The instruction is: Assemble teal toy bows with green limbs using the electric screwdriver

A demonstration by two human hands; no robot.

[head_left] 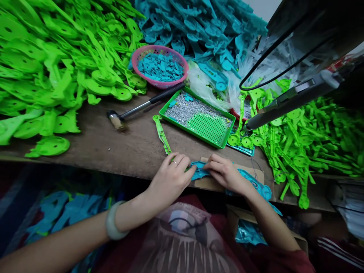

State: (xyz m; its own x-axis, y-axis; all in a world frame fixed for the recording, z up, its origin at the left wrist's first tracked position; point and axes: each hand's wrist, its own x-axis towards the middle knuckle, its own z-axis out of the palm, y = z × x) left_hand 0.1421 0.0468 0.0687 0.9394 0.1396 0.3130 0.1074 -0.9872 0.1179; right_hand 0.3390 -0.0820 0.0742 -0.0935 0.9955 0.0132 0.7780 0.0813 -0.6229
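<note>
A long blue plastic part (pixel 199 170) lies at the table's front edge, partly over a piece of cardboard (pixel 258 175). My left hand (pixel 171 171) has its fingers closed, with the thumb against the part's left end. My right hand (pixel 224 171) pinches the same part near its middle; what lies under the fingertips is hidden. Another blue plastic part (pixel 263 189) with small metal bits in it shows beyond my right wrist. A slim green plastic part (pixel 162 134) reaches from behind my left fingers toward the tray.
A green tray (pixel 196 139) holds small metal pieces. A hammer (pixel 133 110) lies left of it, below a pink basket (pixel 182 77) of blue pieces. Green parts (pixel 105 76) and blue parts (pixel 199 30) are heaped behind; more green parts (pixel 301 140) and a grey tool (pixel 292 100) are right.
</note>
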